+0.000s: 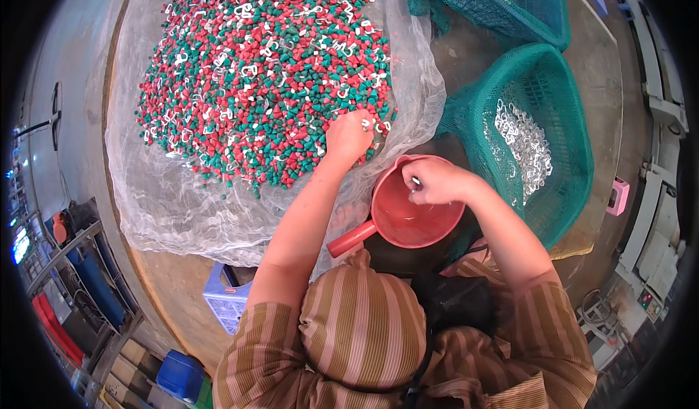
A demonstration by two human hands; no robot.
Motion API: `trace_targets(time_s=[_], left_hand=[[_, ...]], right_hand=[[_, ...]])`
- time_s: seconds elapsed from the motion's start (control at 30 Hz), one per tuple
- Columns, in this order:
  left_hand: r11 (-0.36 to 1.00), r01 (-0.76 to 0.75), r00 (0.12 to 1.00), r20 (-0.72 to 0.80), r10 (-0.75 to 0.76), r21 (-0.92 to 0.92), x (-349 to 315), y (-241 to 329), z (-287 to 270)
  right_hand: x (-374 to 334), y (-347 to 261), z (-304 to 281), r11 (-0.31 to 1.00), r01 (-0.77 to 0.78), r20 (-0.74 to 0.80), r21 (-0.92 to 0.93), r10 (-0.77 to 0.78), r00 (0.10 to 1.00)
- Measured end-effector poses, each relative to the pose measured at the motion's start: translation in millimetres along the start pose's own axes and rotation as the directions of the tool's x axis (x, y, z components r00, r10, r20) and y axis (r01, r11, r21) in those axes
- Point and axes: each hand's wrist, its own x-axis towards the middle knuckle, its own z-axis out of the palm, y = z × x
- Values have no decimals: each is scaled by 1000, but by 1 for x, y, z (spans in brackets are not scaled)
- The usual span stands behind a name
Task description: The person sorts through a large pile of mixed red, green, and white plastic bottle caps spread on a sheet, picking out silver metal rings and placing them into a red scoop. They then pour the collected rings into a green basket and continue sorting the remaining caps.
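A wide heap of small red and green cone-shaped pieces [269,81], mixed with small silvery-white bent parts, lies on a white mesh sheet [182,212]. At its near right edge my left hand [349,134] is closed, fingers pinched on a small white bent part [366,125]. My right hand [437,182] is over the red plastic dipper [415,223], its fingers closed on a small silvery-white part [416,182]. The dipper stands close to my body, handle pointing to the lower left. Its visible inside shows bare red plastic; my right hand covers part of it.
To the right, a green basket [575,147] lined with green netting holds many silvery-white parts [524,147]. Another netted green basket [539,16] stands beyond it. A blue-purple plastic stool [224,300] is at the table's near left; a pink stool [618,195] is at right.
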Motion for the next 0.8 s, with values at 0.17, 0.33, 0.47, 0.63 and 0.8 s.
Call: trace_targets(time_s=[0.17,0.33,0.47,0.63,0.8], left_hand=[[942,-307,943,-94,320,132,0,-5,20],[876,-304,942,-21,336,374,6,2,39],[941,-213,969,-66,238,264,6,4,34],[998,-60,998,-4,60,-25,-2,-3,3],[985,-149,919,-379,104,-91,-21,-27,-19]], right_hand=[[-6,-10,-2,989,-106,63,-105,113,992],[-7,-18,-38,984,-175,-206,-6,171,964],[-13,-8,-42,968,-248,-344,-47,217,914],[-5,-11,-29,975,-223,-532,-5,186,826],[53,2,-9,968,-82,-585,-239,-76,808]])
